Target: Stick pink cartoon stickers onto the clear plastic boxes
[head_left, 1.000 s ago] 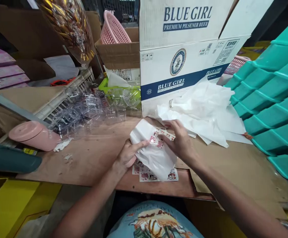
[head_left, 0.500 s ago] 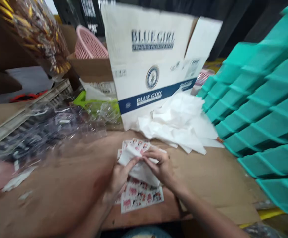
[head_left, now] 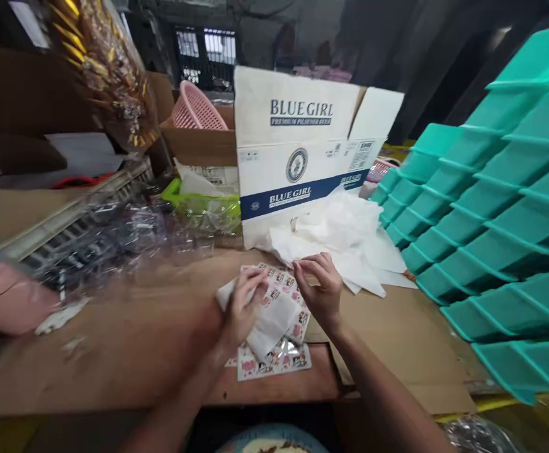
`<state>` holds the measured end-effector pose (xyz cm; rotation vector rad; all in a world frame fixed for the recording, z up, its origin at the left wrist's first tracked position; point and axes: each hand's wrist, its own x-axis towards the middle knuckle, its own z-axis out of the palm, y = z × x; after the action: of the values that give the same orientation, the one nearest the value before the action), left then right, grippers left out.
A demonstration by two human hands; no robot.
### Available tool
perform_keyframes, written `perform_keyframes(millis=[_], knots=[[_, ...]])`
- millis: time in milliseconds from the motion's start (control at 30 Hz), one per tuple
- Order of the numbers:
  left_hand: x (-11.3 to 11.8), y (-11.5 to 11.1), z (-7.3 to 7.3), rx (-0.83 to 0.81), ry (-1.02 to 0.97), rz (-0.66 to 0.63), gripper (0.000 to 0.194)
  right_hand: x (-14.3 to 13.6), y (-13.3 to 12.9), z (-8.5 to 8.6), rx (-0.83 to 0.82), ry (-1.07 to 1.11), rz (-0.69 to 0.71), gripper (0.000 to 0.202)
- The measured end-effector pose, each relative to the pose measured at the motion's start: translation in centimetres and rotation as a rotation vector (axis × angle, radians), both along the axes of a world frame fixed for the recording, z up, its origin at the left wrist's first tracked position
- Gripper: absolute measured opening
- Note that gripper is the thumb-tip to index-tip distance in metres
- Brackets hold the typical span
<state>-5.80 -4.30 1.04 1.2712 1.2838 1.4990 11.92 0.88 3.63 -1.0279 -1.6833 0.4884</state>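
Observation:
My left hand (head_left: 243, 307) is over a folded white sheet of paper (head_left: 274, 324), its fingers bent together; what they hold, if anything, is hidden. The white sheet lies on printed sticker sheets (head_left: 296, 289) with rows of small red, pink and black figures. My right hand (head_left: 322, 286) is raised at the sheets' right edge, thumb and forefinger pinched together; anything between them is too small to make out. Just behind it lies a heap of crumpled white sheets (head_left: 350, 220). Another printed sheet (head_left: 274, 363) shows below, near the table's front edge.
A white carton (head_left: 284, 151) printed BLUE GIRL stands behind the heap. Stacked teal bins (head_left: 482, 233) rise on the right. Clear plastic packaging (head_left: 137, 233), a green basket (head_left: 199, 201) and a pink basket (head_left: 196, 110) are to the left. Cardboard (head_left: 397, 352) covers part of the table.
My hands have moved apart; the right has risen toward the heap, and more of the printed sheets shows. The view has tilted up.

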Motion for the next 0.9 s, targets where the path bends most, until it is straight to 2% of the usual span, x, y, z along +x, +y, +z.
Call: perform_keyframes(millis=[67, 100, 167, 267, 367, 433, 467, 533, 600, 633, 667, 700, 767, 833, 900], knots=[[1.2, -0.5, 0.9, -0.128, -0.336, -0.245, 0.062, -1.4, -1.5, -0.5, 0.079, -0.217, 0.082, 0.017], [1.4, -0.7, 1.1, -0.175, -0.492, -0.298, 0.069, -1.8, -2.1, -0.6, 0.119, -0.318, 0.12, 0.015], [0.9, -0.9, 1.0, -0.234, -0.703, -0.272, 0.074, -1.8, -2.7, -0.4, 0.12, -0.37, 0.183, 0.023], [-0.5, -1.5, 0.4, -0.257, -0.788, -0.171, 0.071, -1.2, -1.8, 0.5, -0.093, -0.124, 0.255, 0.039], [-0.9, -2.4, -0.2, -0.188, -0.694, -0.235, 0.072, -1.0, 0.3, 1.6, -0.315, -0.064, 0.377, 0.038], [-1.3, -2.7, -0.5, -0.147, -0.568, -0.298, 0.071, -1.0, 1.6, 2.2, -0.364, -0.077, 0.432, 0.033], [-1.8, -2.7, -0.6, -0.123, -0.468, -0.277, 0.067, -1.0, 2.2, 2.5, -0.329, -0.039, 0.408, 0.031], [-4.1, -1.8, -0.9, -0.031, -0.158, -0.076, 0.062, -0.7, 2.8, 3.0, -0.163, 0.123, 0.254, 0.026], [-7.8, 0.0, -0.8, 0.111, 0.272, 0.229, 0.06, -0.5, 2.9, 3.4, -0.035, 0.221, 0.127, 0.019], [-10.0, 1.2, -0.6, 0.175, 0.493, 0.347, 0.055, -0.5, 2.7, 3.4, -0.028, 0.211, 0.127, 0.021], [-12.1, 2.5, -0.3, 0.205, 0.697, 0.405, 0.051, -0.8, 2.3, 3.2, -0.055, 0.166, 0.175, 0.029], [-14.1, 3.9, 0.0, 0.202, 0.873, 0.431, 0.053, -1.4, 1.9, 2.9, -0.102, 0.106, 0.255, 0.043], [-17.1, 6.5, 0.5, 0.144, 1.104, 0.407, 0.071, -3.1, 1.1, 1.8, -0.185, 0.016, 0.425, 0.068], [-18.8, 8.3, 0.5, 0.098, 1.183, 0.359, 0.094, -5.3, 0.7, 0.1, -0.185, -0.052, 0.522, 0.08], [-19.4, 8.9, 0.1, 0.091, 1.178, 0.322, 0.103, -7.3, 1.0, -1.5, -0.111, -0.169, 0.577, 0.082]])
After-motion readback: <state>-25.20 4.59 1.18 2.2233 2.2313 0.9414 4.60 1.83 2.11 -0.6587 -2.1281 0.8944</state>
